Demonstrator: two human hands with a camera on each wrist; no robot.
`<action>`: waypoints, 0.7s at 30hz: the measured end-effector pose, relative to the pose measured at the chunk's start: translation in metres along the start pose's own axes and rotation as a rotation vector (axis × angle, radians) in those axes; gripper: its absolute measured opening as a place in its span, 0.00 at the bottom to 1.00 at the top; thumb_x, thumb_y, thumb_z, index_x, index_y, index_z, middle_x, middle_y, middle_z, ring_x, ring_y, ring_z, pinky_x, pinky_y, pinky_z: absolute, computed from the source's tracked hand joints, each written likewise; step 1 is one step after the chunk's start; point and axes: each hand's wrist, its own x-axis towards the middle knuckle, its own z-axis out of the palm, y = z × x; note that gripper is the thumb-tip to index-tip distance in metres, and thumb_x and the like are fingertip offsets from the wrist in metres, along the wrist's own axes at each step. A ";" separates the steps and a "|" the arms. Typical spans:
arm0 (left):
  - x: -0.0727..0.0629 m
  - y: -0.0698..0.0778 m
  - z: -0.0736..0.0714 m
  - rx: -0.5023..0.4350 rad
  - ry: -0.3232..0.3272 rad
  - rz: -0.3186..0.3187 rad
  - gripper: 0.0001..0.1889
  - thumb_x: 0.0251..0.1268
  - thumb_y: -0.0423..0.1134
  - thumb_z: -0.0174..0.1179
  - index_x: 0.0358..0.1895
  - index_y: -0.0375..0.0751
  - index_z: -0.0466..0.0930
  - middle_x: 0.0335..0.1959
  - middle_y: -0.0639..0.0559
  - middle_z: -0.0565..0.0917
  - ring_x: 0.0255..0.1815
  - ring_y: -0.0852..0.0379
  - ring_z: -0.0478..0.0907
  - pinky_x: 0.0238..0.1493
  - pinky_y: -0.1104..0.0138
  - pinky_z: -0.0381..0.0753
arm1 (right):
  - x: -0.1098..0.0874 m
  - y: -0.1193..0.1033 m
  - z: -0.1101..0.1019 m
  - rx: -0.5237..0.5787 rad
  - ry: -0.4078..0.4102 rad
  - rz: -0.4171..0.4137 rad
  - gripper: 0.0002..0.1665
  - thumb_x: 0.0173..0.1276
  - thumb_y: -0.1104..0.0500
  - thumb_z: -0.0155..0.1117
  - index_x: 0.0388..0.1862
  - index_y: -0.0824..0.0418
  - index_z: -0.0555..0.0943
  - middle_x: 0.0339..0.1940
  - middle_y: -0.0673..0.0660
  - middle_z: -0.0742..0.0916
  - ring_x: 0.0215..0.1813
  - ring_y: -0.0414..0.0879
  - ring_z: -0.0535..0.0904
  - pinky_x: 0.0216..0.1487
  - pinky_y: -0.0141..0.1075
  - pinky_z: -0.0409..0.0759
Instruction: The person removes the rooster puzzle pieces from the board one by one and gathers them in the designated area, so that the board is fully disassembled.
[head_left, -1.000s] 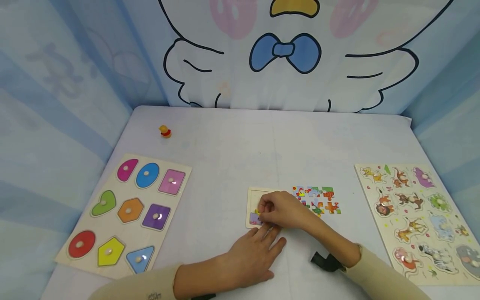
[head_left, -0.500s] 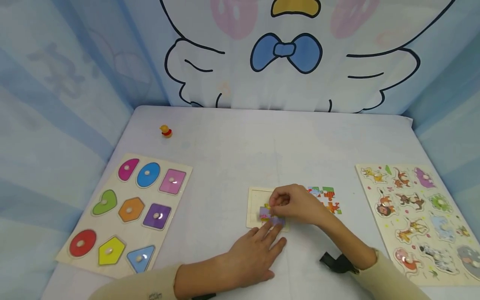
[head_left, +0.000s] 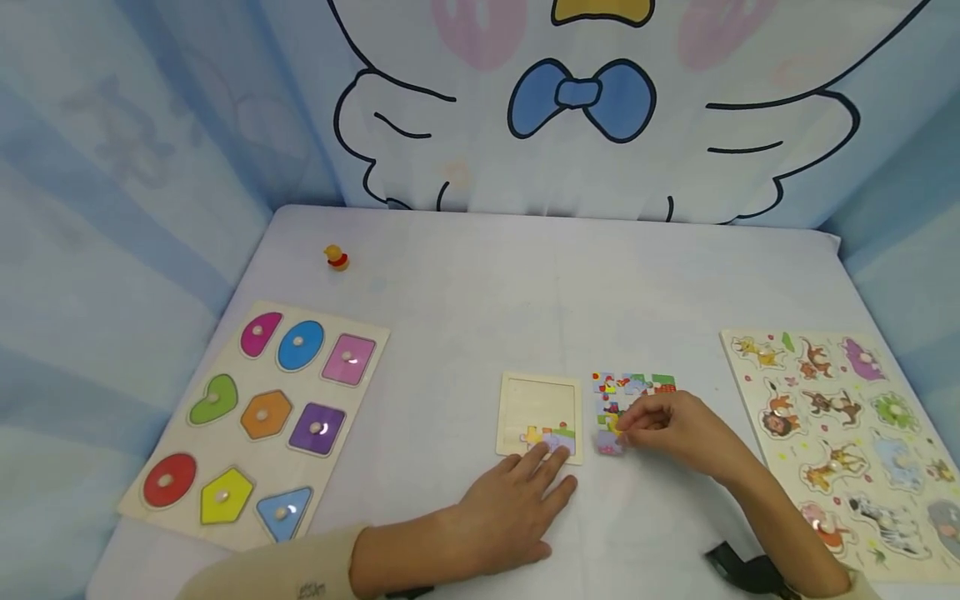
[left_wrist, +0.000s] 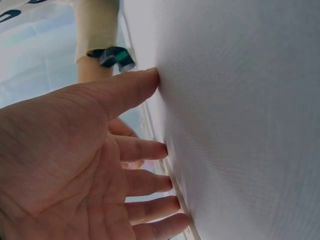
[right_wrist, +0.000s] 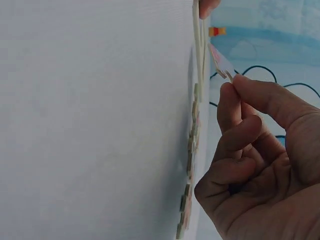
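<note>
My right hand (head_left: 678,429) pinches a small purple jigsaw piece (head_left: 609,442) between thumb and forefinger, right of the square wooden puzzle tray (head_left: 536,398). In the right wrist view this piece (right_wrist: 222,62) is tilted, raised off the cloth, and the other fingers are curled. My left hand (head_left: 513,510) lies with spread, nearly straight fingers at the tray's lower edge; the left wrist view shows its fingertips (left_wrist: 172,182) by the tray edge. Joined pieces (head_left: 558,439) in yellow, purple and green fill the tray's lower right part. Several loose pieces (head_left: 633,383) lie beside the tray, partly hidden by my right hand.
To the left lies a board of coloured knobbed shapes (head_left: 288,454). An animal puzzle board (head_left: 817,437) lies on the right. A small yellow and red toy (head_left: 337,257) stands at the back left of the white-covered table (head_left: 480,292).
My right hand has taken the purple piece from the tray's lower left and carried it right, past the tray, to beside the loose pieces. The left hand has stayed in place.
</note>
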 end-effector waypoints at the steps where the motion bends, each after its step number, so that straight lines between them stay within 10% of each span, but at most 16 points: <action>1: 0.000 0.000 0.000 0.001 0.000 0.001 0.41 0.63 0.69 0.54 0.75 0.51 0.63 0.77 0.45 0.58 0.75 0.47 0.55 0.64 0.61 0.66 | -0.001 0.002 0.001 -0.009 0.002 0.003 0.03 0.61 0.62 0.72 0.35 0.59 0.87 0.29 0.51 0.87 0.33 0.46 0.82 0.35 0.34 0.78; 21: 0.000 -0.001 0.001 0.004 0.004 0.011 0.41 0.64 0.70 0.53 0.74 0.51 0.63 0.77 0.45 0.58 0.75 0.47 0.55 0.64 0.61 0.66 | 0.001 -0.001 0.013 -0.356 0.129 -0.038 0.05 0.57 0.60 0.75 0.27 0.51 0.85 0.21 0.41 0.81 0.26 0.38 0.75 0.28 0.33 0.73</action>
